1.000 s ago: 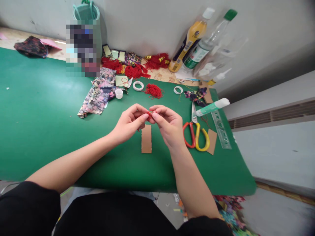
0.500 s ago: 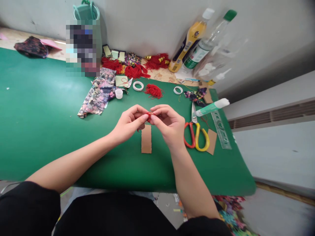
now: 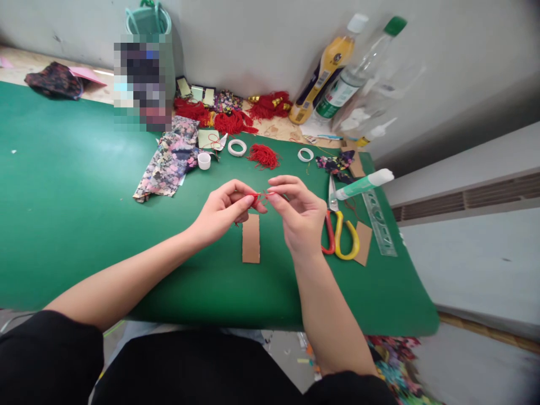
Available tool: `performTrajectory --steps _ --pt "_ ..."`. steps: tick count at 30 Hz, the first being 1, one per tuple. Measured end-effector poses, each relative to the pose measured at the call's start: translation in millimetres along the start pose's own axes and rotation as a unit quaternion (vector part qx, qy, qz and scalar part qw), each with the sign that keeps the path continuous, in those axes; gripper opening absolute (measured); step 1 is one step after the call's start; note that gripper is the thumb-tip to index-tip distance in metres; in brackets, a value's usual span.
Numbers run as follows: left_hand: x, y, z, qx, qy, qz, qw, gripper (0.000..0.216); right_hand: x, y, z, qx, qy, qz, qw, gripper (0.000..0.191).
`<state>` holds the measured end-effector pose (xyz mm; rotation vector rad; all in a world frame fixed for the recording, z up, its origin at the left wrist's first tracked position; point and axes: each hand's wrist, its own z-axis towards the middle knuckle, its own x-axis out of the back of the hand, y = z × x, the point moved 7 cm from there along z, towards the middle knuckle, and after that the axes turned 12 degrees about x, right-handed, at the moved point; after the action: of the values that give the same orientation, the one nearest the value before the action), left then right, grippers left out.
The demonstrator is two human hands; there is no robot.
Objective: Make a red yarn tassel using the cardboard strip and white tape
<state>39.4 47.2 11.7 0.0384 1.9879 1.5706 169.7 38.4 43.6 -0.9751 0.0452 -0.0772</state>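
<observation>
Since half a second ago the right hand [image 3: 301,216] has drawn off to its right, so red thread [image 3: 255,198] now stretches across a small gap to the left hand [image 3: 225,214], which has hardly changed place. Largest is the green desk [image 3: 84,225], filling most of the view. By the wall stand a teal container [image 3: 167,67], partly pixelated, and a yellow bottle [image 3: 333,56]. Floral cloth [image 3: 166,163] lies spread at the left, well apart from the hands. Both hands hang above the desk: the left fingers pinch the red bunch of the thread between thumb and forefinger, and the right fingertips grip a strand of it. Near the right hand, which hides part of their red handle, lie scissors [image 3: 333,203], with a green-and-white tube [image 3: 358,187] by the blades. A cardboard strip [image 3: 251,242] lies on the desk, nearer the body than the fingertips. Beyond the hands are a loose red bundle [image 3: 264,156], a white ring [image 3: 230,147] and a small white cup [image 3: 204,161].
</observation>
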Motion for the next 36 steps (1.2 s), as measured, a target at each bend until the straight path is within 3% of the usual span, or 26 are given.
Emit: performTrajectory --steps 6,9,11,14,20,36 --pt "1 1 1 -0.018 0.006 -0.004 1.0 0.032 19 7 6 -0.023 0.078 0.058 0.995 0.01" --pt "1 2 2 -0.024 0.004 -0.006 1.0 0.031 32 12 7 -0.014 0.113 0.004 0.994 0.008" --pt "0 3 1 -0.025 0.005 -0.009 1.0 0.031 37 15 7 -0.008 0.119 -0.056 0.991 0.017" --pt "0 3 0 -0.023 0.008 -0.011 1.0 0.03 30 15 7 0.005 0.067 -0.078 0.995 0.028" --pt "0 1 1 -0.014 0.003 -0.013 1.0 0.032 -1 6 1 -0.017 -0.042 -0.003 0.999 0.004" --pt "-6 3 -1 -0.014 -0.023 -0.006 1.0 0.031 -11 18 -6 -0.091 -0.041 0.086 0.991 0.005"
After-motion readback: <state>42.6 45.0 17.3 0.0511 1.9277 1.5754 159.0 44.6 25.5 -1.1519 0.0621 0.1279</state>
